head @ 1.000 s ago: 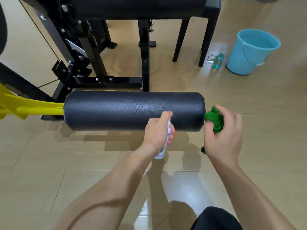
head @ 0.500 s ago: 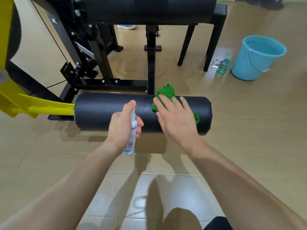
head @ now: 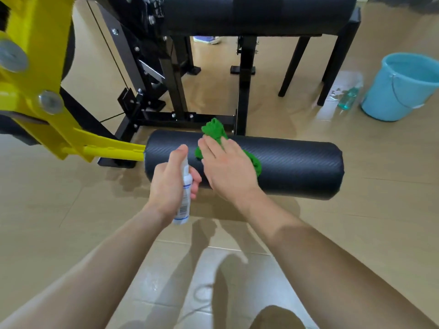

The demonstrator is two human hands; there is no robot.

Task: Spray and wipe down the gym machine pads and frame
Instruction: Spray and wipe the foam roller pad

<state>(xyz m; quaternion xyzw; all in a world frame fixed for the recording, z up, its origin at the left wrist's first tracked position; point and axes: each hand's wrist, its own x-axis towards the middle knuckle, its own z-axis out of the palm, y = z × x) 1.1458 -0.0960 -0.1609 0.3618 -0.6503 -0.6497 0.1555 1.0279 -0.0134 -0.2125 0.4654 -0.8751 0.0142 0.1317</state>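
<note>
A black roller pad (head: 297,162) lies across the middle, fixed to a yellow arm (head: 107,148) of the gym machine. My left hand (head: 169,184) grips a small white spray bottle (head: 184,198) upright just in front of the pad's left part. With flat fingers, my right hand (head: 228,167) presses a green cloth (head: 215,131) onto the top of the pad. Part of the cloth is hidden under the palm. A larger black pad (head: 256,13) sits above on the black frame (head: 245,91).
A light blue bucket (head: 401,91) stands on the floor at the right, with a small teal bottle (head: 348,98) beside it. Black frame legs and a yellow bracket crowd the left and back. Tan floor tiles spread in front.
My right hand brought the green cloth from the pad's right end onto its top and slid left. My left hand with the bottle shifted left along the pad.
</note>
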